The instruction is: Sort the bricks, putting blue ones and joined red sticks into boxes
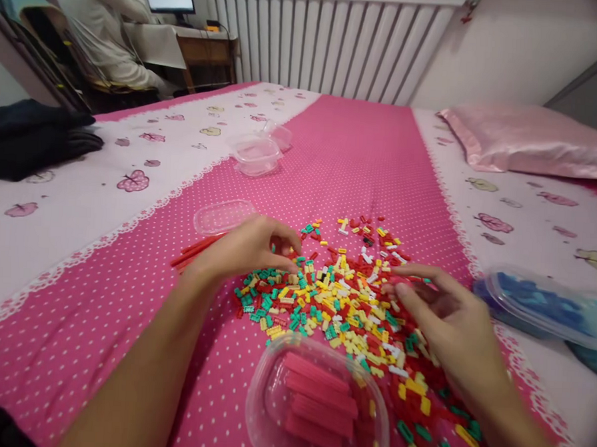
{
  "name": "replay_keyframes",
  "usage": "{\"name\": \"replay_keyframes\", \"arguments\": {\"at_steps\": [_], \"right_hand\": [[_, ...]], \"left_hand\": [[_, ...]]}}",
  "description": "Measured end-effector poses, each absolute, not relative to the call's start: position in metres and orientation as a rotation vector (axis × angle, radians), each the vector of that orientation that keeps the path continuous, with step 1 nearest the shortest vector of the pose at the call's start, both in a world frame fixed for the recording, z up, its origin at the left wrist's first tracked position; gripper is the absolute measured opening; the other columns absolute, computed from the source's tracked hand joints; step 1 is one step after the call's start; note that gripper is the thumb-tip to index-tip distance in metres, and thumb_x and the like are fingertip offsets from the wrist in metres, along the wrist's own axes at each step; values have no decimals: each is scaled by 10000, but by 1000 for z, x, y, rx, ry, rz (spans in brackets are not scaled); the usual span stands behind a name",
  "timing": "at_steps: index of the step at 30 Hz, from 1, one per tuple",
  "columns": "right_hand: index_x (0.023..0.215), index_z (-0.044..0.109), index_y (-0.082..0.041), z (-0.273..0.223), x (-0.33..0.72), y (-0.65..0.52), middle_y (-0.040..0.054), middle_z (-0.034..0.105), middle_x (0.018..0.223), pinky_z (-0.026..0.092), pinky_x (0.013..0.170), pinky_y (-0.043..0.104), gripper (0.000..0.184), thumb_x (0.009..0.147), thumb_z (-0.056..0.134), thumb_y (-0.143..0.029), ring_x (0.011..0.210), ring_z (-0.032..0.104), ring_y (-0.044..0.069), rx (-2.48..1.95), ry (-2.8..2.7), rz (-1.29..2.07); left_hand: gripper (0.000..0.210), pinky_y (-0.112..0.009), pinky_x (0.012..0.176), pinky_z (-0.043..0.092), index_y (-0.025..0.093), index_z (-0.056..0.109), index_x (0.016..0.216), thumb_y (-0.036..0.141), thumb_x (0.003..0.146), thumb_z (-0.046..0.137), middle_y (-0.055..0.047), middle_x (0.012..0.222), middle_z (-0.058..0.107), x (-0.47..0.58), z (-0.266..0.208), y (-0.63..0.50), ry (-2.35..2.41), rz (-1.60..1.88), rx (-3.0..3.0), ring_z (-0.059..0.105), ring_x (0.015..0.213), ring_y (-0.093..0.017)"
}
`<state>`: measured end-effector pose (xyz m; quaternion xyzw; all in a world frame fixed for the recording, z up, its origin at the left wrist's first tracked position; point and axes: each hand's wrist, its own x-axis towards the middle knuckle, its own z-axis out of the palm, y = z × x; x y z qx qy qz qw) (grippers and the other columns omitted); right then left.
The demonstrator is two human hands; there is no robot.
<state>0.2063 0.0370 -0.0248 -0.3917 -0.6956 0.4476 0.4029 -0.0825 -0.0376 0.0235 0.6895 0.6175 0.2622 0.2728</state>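
Note:
Small plastic building bricks (319,298) in yellow, green, red, white and cream lie in a loose heap between my hands. My left hand (257,245) hovers over the heap's far left side, thumb and forefinger curved apart with nothing visible between them. At the right edge, my right hand (441,314) has thumb and forefinger close together around a small red brick (399,280), partly hidden by the fingertips. Nearest me stands a clear plastic tub (256,408) with several long pinkish-red strips (319,405) showing in it. Red sticks (191,252) lie behind my left wrist.
A clear lid (223,216) lies beyond my left hand, with clear tubs (256,153) farther back. At right is a container of blue pieces (539,303). A pink pillow (538,139), dark cloth (33,136) and polka-dot bedspread (362,153) surround these. A person (98,33) sits at a desk.

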Motion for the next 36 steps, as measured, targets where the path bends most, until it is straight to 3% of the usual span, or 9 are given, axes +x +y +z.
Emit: {"name": "replay_keyframes", "arguments": {"at_steps": [5,10,13,19,24,29,32,36], "right_hand": [[969,681,-252,-23,196,22,19,733,888,602,671,262,165,844,747,-338,743,726,155,-815,-1783,1487],[956,642,-264,-27,190,16,-12,685,884,558,672,218,137,856,735,-271,720,677,106,-769,-1734,1544],[949,647,-261,-27,189,18,-10,679,874,544,657,220,99,878,709,-288,715,668,106,-777,-1724,1551],[943,665,-255,-25,193,23,7,694,903,568,699,255,111,865,719,-312,779,686,138,-822,-1730,1464],[968,676,-262,-26,198,28,16,703,938,576,697,277,104,880,694,-315,817,686,160,-911,-1801,1318],[988,693,-246,-28,202,37,44,732,1000,559,784,332,107,898,652,-288,916,687,196,-942,-1917,1138],[970,703,-236,-19,204,35,41,741,963,556,758,318,94,899,653,-272,872,692,187,-953,-1972,1085],[895,700,-249,8,206,7,-32,727,785,543,630,223,72,857,705,-188,690,683,123,-761,-2163,1152]], "left_hand": [[222,-212,702,457,127,736,932,275,793,824,-14,810,700,-29,6,-21,1271,962,2030,626,746,-114],[270,-190,662,467,129,677,1021,216,802,809,19,753,665,-10,-5,-18,1205,994,1956,633,711,-103],[298,-186,647,467,136,658,940,237,746,859,34,730,649,-10,-5,-19,1204,1022,1891,628,694,-99],[281,-214,653,415,142,635,838,264,740,868,32,754,643,-20,-5,-19,1378,929,2053,588,705,-108],[68,-281,753,415,152,670,952,167,886,677,-22,906,690,-33,-8,-19,1645,705,2171,606,827,-162],[135,-308,851,410,188,713,1026,185,950,602,-30,979,717,-24,-10,-21,1431,570,2324,622,920,-172],[118,-324,878,389,206,727,1017,223,952,629,-14,954,720,-19,-12,-21,1325,492,2411,614,935,-175],[91,-335,887,357,215,719,950,253,956,636,1,931,713,-18,-15,-21,1299,500,2446,603,942,-173]]}}
